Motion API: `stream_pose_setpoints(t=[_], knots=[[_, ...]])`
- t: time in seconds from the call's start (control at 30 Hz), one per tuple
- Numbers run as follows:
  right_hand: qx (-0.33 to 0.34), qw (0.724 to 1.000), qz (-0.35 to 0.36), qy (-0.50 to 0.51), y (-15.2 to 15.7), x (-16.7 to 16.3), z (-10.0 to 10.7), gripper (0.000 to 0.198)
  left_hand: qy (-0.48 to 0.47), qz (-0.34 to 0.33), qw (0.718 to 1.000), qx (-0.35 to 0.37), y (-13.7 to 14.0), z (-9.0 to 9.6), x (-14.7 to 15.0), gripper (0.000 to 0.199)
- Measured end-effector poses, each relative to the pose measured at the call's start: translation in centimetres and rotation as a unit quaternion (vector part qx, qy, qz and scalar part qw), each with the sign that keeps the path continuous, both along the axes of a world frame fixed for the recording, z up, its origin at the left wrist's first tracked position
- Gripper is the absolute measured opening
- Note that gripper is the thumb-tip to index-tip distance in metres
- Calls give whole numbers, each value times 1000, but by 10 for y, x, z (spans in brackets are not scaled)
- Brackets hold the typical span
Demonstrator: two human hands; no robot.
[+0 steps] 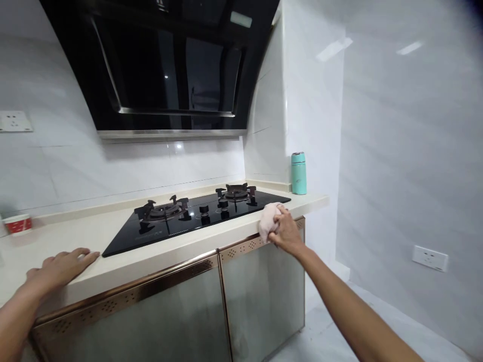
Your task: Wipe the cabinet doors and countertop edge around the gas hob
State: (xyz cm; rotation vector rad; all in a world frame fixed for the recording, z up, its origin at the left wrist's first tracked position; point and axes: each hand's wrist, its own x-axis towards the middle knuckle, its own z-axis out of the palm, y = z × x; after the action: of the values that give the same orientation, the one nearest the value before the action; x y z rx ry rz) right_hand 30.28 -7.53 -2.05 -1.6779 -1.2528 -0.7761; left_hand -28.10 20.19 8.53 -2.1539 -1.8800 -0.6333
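Observation:
A pale pink cloth (268,221) is bunched against the front edge of the counter, near the right end of the gas hob (181,223). My right hand (286,231) grips this cloth, fingers closed round it. At the left, my left hand (62,269) rests on the cream countertop (88,229), fingers spread, with nothing held. Its thumb lies close to the hob's front left corner. Two burners with black pan supports and two black knobs (204,211) sit on the glass surface.
A turquoise flask (298,173) stands at the counter's right end. A red and white paper cup (18,224) is at the far left. The black range hood (169,65) overhangs the hob. Cabinet doors (264,296) with bronze trim lie below the counter edge.

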Motion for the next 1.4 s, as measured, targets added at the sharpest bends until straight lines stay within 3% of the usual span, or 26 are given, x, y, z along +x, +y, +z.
stream_pose_setpoints(t=[0.1, 0.23, 0.3, 0.4, 0.5, 0.6, 0.67, 0.83, 0.97, 1.07, 1.17, 1.3, 1.4], knots=[[-56, 993, -2, 107, -4, -7, 35, 57, 5, 2, 997, -77, -21, 7, 8, 64], [-119, 991, 22, 65, 24, -87, 66, 47, -5, -22, 997, -80, -40, 11, 11, 68], [-133, 989, 58, 9, 44, -145, 70, 40, -23, -37, 997, -57, -47, 10, 11, 65], [-146, 974, 112, -135, 72, -235, 69, 49, -69, -80, 993, 47, -61, 5, 14, 58], [-133, 953, 168, -216, 91, -315, 69, 56, -146, -145, 970, 127, -77, -9, 21, 58], [-104, 942, 205, -244, 104, -370, 67, 56, -208, -185, 948, 158, -94, -29, 27, 60], [-75, 945, 209, -241, 110, -388, 62, 55, -210, -202, 938, 186, -105, -44, 29, 60], [34, 943, 220, -248, 119, -381, 28, 38, -202, -204, 912, 293, -132, -93, 46, 53], [84, 928, 226, -286, 120, -349, -11, 25, -256, -206, 880, 343, -153, -149, 88, 59], [99, 922, 208, -310, 113, -312, -42, 21, -323, -227, 867, 302, -161, -190, 127, 60], [94, 927, 196, -306, 97, -264, -73, 26, -380, -284, 852, 223, -161, -218, 164, 51], [56, 964, 172, -194, 78, -209, -105, 33, -422, -350, 826, 132, -160, -245, 200, 44], [71, 983, 132, -111, 71, -202, -114, 42, -456, -351, 813, 87, -161, -274, 209, 44]])
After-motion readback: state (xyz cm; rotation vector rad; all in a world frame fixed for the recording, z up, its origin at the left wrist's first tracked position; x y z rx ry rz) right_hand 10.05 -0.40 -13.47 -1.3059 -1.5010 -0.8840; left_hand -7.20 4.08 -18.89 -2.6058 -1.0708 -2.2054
